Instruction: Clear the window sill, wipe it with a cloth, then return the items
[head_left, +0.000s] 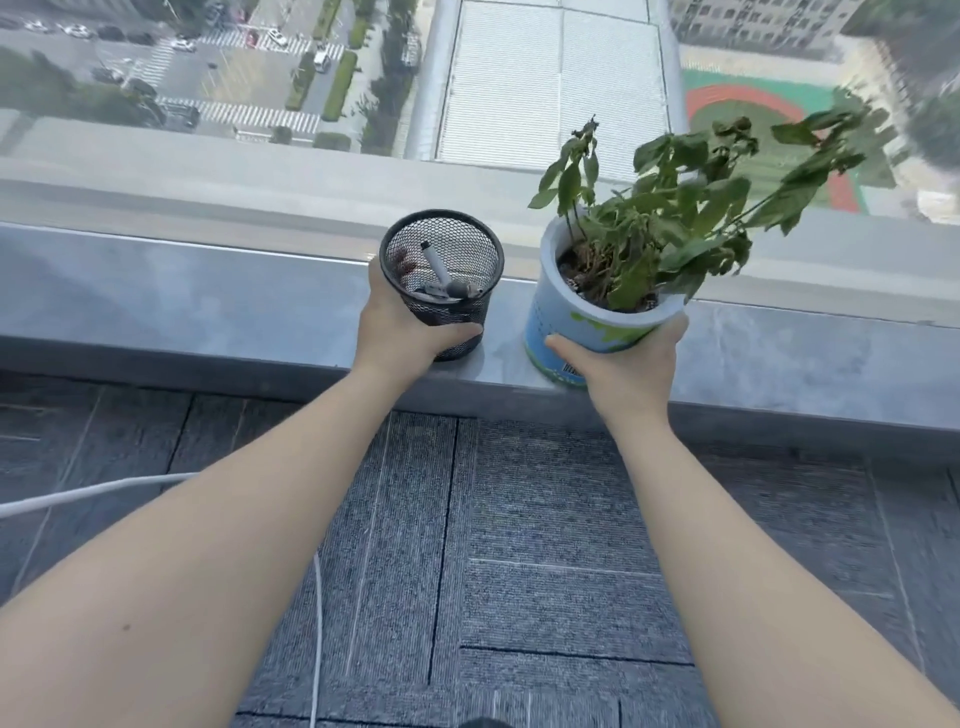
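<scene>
A black mesh pen holder (441, 270) with a marker and small items inside sits at the middle of the grey window sill (182, 306). My left hand (400, 327) is wrapped around its near side. To its right is a potted plant (587, 306) in a white pot with blue and green print, its leafy stems leaning right. My right hand (618, 364) grips the pot's near side, and the pot tilts slightly toward me. No cloth is in view.
Window glass (519, 78) rises right behind the sill, with streets and roofs far below. Grey carpet tiles (519, 571) cover the floor under my arms. A white cable (93, 491) runs across the floor at the left.
</scene>
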